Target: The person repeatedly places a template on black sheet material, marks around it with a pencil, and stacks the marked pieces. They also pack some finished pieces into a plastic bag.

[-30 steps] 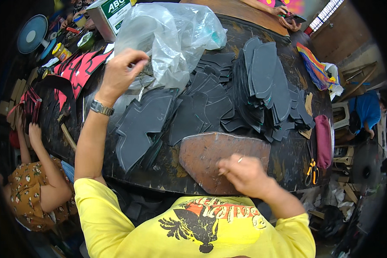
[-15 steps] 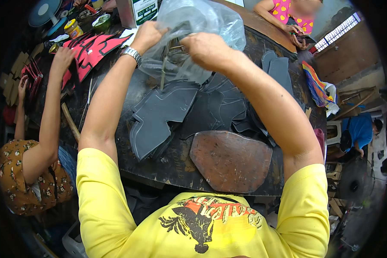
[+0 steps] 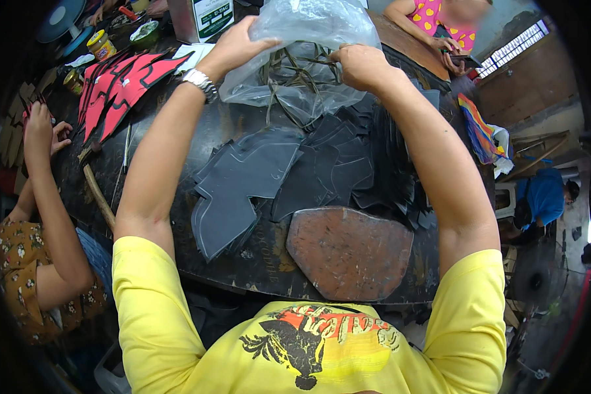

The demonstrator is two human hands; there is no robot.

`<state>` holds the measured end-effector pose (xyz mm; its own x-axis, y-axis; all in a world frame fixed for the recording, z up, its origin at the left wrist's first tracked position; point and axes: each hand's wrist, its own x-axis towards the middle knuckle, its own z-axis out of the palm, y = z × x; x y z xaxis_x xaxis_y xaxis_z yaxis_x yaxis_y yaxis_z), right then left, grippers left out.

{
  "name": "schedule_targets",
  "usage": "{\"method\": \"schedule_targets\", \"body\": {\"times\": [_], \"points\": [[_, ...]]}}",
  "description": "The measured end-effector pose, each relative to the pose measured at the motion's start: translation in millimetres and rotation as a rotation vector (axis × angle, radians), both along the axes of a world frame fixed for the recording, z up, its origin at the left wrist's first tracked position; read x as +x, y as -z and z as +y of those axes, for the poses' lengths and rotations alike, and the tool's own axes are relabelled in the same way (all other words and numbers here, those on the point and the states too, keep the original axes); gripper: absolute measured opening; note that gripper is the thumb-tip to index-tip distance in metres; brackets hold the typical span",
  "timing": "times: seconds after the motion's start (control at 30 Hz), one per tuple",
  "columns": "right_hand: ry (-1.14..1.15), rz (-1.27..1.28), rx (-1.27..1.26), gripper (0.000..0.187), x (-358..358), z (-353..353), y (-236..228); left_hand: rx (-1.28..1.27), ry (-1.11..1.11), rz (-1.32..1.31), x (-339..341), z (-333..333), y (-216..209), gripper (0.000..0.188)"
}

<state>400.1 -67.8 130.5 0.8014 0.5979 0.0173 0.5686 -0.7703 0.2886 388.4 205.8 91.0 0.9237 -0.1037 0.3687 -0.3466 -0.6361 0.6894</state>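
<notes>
A clear plastic bag (image 3: pixel 308 20) lies at the far side of the dark table, its mouth turned toward me. Thin dark olive strips (image 3: pixel 295 72) lie tangled inside, and a few trail out over the bag's lower edge. My left hand (image 3: pixel 240 44) pinches the rim at the left. Opposite it, my right hand (image 3: pixel 362 67) is closed on the right side of the rim, its fingertips partly hidden. Between my forearms and nearer to me are stacks of dark grey cut pieces (image 3: pixel 243 180) with pale outlines. A worn brown board (image 3: pixel 351 253) rests at the near edge.
At the left, a co-worker's hands (image 3: pixel 43 125) are beside red and black cut pieces (image 3: pixel 121 85). A hammer handle (image 3: pixel 98 197) lies near my left forearm. Jars (image 3: pixel 100 46) and a metal can (image 3: pixel 200 20) stand at the back. Another person holds a phone (image 3: pixel 466 61) at the far right.
The bag's mouth has been spread wider, showing more of the strips. My right hand has moved to the right, away from my left. The co-worker's hands at the left have shifted.
</notes>
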Motion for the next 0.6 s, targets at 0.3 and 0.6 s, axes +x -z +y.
{"method": "schedule_targets", "body": {"times": [0.3,0.6], "points": [[-0.289,-0.077,-0.249,0.037,-10,-34,-17,-0.052,0.107,0.287,-43,36,23,0.099],[-0.091,0.054,0.499,0.029,51,-74,-79,-0.770,0.246,0.240,32,77,-48,0.025]]}}
